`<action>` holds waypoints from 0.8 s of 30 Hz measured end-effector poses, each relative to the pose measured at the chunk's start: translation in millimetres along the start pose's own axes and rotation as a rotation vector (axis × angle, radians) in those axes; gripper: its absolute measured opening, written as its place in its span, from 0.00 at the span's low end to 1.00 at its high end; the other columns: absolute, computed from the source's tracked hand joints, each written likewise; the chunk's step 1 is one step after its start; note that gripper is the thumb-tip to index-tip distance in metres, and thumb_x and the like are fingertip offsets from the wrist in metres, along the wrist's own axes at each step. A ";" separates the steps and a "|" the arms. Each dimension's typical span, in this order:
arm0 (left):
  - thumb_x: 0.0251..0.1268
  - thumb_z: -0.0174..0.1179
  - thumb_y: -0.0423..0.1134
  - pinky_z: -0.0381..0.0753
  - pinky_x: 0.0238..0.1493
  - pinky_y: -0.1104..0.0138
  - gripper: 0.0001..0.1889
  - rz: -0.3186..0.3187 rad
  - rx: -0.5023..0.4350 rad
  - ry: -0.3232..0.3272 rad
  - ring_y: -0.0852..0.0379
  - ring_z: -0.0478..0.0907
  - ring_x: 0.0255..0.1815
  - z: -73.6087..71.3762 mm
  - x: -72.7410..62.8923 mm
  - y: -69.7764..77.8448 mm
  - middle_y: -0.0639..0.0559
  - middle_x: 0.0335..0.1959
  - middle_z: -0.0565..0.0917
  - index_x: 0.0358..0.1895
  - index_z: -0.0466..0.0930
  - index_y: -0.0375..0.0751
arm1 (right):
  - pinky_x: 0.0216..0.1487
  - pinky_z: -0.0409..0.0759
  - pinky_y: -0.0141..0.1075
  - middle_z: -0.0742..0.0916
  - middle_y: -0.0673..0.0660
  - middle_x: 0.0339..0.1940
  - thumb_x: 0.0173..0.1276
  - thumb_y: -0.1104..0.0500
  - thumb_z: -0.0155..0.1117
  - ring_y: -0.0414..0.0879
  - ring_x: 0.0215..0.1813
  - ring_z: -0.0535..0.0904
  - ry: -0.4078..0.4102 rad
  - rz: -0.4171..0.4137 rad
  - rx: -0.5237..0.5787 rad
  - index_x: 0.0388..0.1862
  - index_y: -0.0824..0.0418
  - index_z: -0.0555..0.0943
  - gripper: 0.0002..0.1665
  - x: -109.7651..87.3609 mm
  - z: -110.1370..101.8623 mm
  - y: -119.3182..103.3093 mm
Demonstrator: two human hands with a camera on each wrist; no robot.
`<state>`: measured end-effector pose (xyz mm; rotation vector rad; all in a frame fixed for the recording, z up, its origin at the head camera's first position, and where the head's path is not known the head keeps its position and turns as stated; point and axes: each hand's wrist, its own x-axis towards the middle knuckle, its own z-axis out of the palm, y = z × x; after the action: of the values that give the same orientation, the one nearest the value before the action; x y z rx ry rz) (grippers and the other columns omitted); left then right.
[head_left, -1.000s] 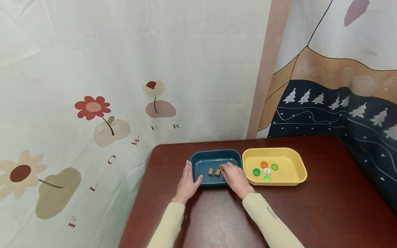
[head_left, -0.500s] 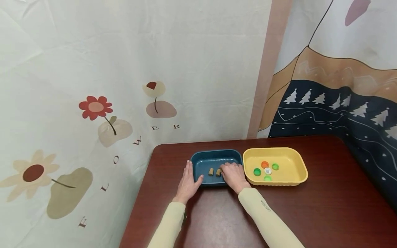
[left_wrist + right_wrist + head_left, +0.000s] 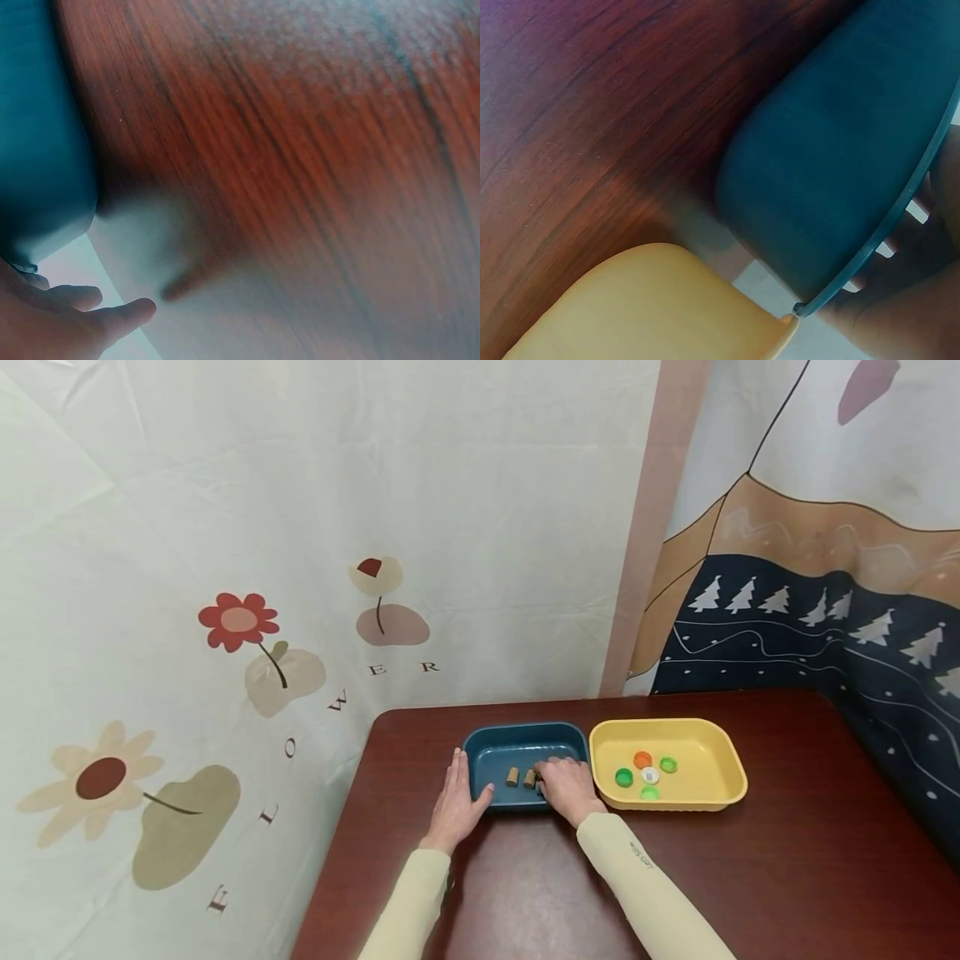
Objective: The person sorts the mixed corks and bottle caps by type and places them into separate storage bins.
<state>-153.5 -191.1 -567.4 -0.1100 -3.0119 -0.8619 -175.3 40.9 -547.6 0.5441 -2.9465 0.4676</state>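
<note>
In the head view, my left hand [image 3: 455, 806] rests against the left end of the blue tray [image 3: 525, 732], fingers straight and thumb over its near rim. My right hand [image 3: 568, 787] reaches over the tray's right side, fingers bent down inside. Its fingertips pinch what looks like a small brown cork, mostly hidden by the hand. To the left of these fingers stand a cork [image 3: 529, 779] and another cork [image 3: 512, 777], a little apart. The right wrist view shows the blue tray's outer wall [image 3: 817, 165] and fingers [image 3: 904, 229] behind its rim.
A yellow tray [image 3: 705, 743] stands close against the blue tray's right side. It holds several bottle caps: an orange cap [image 3: 642, 760], a white cap [image 3: 650, 775] and green ones. The dark red-brown table [image 3: 517, 893] meets printed cloth hangings behind and at the right.
The right hand has shifted slightly left inside the blue tray, covering more of the small piece at its fingertips. The left hand and both standing corks stay put; the head view has turned slightly.
</note>
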 end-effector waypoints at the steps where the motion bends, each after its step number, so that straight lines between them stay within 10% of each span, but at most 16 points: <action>1: 0.74 0.56 0.59 0.60 0.76 0.42 0.49 0.003 -0.004 0.002 0.35 0.49 0.83 0.1 -0.2 0.3 0.45 0.87 0.43 0.85 0.43 0.37 | 0.43 0.82 0.55 0.88 0.55 0.37 0.69 0.57 0.73 0.55 0.40 0.83 -0.003 0.003 0.001 0.47 0.54 0.89 0.09 -0.7 -0.1 0.2; 24: 0.75 0.57 0.58 0.59 0.76 0.42 0.48 0.000 -0.019 0.012 0.37 0.47 0.84 0.4 -0.3 0.3 0.45 0.87 0.43 0.85 0.43 0.37 | 0.69 0.64 0.70 0.75 0.58 0.77 0.70 0.46 0.72 0.65 0.78 0.64 0.153 -0.014 0.058 0.69 0.51 0.81 0.29 -39.3 -9.7 -0.9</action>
<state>-153.2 -190.6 -567.6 -0.1044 -2.9933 -0.8878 -138.0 56.2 -544.5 0.5108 -2.7900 0.5676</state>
